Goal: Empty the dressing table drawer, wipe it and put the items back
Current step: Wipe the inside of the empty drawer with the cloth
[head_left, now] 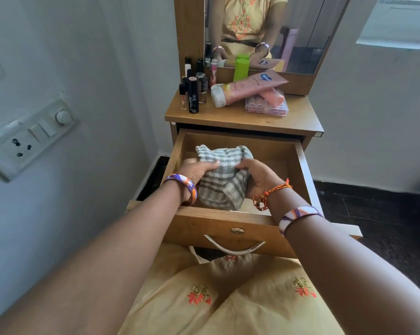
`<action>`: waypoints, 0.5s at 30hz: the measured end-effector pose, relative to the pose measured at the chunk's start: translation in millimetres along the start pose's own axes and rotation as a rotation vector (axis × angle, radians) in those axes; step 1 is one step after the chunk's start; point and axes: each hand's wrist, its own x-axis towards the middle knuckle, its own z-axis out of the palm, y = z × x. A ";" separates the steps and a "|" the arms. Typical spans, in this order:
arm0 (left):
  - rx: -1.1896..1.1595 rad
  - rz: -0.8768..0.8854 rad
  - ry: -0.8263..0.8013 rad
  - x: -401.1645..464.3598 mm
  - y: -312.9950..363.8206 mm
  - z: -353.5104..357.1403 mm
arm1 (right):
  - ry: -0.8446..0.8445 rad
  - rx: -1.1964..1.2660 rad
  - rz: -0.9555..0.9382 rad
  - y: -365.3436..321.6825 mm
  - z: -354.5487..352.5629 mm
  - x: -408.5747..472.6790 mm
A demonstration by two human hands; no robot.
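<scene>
Fingers of left hand (199,169) and right hand (257,174): clamped on striped cloth (224,170) inside emptied drawer (298,165). Toiletries (247,89) on counter (240,120); wiping underway, restocking outstanding.

Single head-worn wide-angle view, looking forward and steeply down. Open drawer (238,213) close, centre frame; own forearms and lap fill bottom. Worktop (242,122) just beyond, mirror (288,32) at top edge. Wall left, dark floor right.
</scene>
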 end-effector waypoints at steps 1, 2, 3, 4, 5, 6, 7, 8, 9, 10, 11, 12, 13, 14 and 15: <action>0.029 -0.008 0.014 0.3 -0.7 -1.3 | 0.056 -0.079 0.022 0.9 0.2 2.0; 0.046 -0.012 0.019 -1.1 -0.8 -1.7 | 0.119 -0.147 0.022 1.3 -0.1 4.0; 0.061 -0.011 0.035 -1.1 -0.9 -1.5 | 0.173 -0.197 0.011 1.2 -0.1 3.9; 0.073 -0.004 0.044 -3.4 0.2 -1.0 | 0.230 -0.227 -0.011 1.0 0.3 3.1; 0.089 0.000 0.072 -3.8 0.1 -1.3 | 0.279 -0.239 -0.031 1.2 0.0 4.7; 0.101 -0.008 0.087 -4.6 0.1 -1.8 | 0.307 -0.229 -0.040 1.0 -1.0 7.3; 0.111 -0.019 0.097 -2.9 -1.3 -2.7 | 0.328 -0.219 -0.045 1.5 -2.4 9.6; 0.122 -0.028 0.113 -2.6 -1.7 -3.6 | 0.341 -0.223 -0.049 1.5 -2.0 9.5; 0.135 -0.037 0.126 -0.2 -3.2 -4.9 | 0.337 -0.227 -0.053 1.9 -1.0 9.6; 0.146 -0.043 0.135 -1.2 -2.7 -5.7 | 0.319 -0.236 -0.067 2.5 -0.4 10.0; 0.161 -0.049 0.131 -0.8 -2.7 -6.5 | 0.301 -0.226 -0.090 3.3 -0.8 13.4; 0.185 -0.031 0.127 -2.5 -0.9 -6.5 | 0.272 -0.194 -0.119 4.1 -1.2 14.4; 0.203 -0.003 0.111 -3.1 0.3 -6.3 | 0.255 -0.171 -0.152 4.0 -1.4 13.6; 0.211 0.031 0.094 -4.2 1.2 -6.2 | 0.248 -0.167 -0.178 4.0 -2.3 12.5; 0.225 0.065 0.062 -4.7 1.8 -6.3 | 0.243 -0.162 -0.198 3.7 -2.5 10.9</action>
